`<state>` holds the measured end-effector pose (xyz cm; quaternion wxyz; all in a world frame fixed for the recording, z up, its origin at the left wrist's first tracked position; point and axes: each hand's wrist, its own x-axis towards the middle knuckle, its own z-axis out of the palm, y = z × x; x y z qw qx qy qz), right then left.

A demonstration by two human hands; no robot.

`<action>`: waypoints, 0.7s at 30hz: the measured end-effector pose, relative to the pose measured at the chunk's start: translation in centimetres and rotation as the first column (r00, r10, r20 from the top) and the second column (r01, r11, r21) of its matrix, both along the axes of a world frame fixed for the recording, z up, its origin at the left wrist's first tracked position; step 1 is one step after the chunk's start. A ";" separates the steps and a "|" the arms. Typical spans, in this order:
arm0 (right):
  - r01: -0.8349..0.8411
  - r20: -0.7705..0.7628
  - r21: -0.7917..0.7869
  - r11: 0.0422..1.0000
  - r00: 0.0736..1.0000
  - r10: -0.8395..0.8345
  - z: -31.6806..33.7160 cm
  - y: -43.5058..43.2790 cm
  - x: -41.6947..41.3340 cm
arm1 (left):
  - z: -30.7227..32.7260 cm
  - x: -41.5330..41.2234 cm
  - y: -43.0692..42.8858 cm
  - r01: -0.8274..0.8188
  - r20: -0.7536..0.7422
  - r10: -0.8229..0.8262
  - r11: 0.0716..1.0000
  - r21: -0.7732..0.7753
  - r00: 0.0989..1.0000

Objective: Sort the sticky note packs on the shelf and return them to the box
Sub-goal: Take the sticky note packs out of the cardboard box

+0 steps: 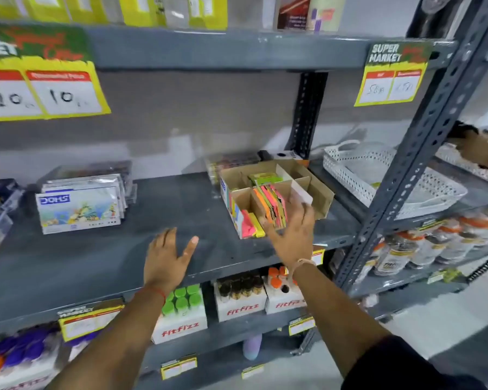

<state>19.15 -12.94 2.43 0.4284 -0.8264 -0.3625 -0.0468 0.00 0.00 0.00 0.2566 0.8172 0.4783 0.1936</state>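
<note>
A brown cardboard box (321, 192) with dividers stands on the grey shelf (96, 257), right of centre. Sticky note packs (273, 206) in orange, pink, green and yellow stand on edge in its middle compartment. More pink and yellow packs (251, 225) lie in the front compartment, and green ones (265, 178) sit further back. My right hand (292, 235) hovers at the box's front right, fingers spread, holding nothing, its fingertips close to the upright packs. Lower on the bare shelf, left of the box, my left hand (166, 260) is open, palm down.
A stack of DOMS packets (79, 206) lies at the shelf's left. A white perforated basket (378, 175) stands on the neighbouring shelf to the right, behind a slotted grey upright (406, 175). Fitfizz bottle cartons (181, 313) fill the shelf below. Yellow price signs (43, 88) hang above.
</note>
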 end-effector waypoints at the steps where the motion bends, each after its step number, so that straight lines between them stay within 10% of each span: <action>1: 0.042 0.006 0.048 0.998 0.999 -0.042 0.0 0.7 1.0 | -0.2 0.2 0.4 -0.024 0.005 0.024 1.000 0.013 1.000; 21: -0.042 -0.324 0.000 0.999 0.945 0.040 -0.6 4.0 4.4 | -0.7 -2.7 3.4 -0.109 -0.152 0.116 0.993 0.052 0.982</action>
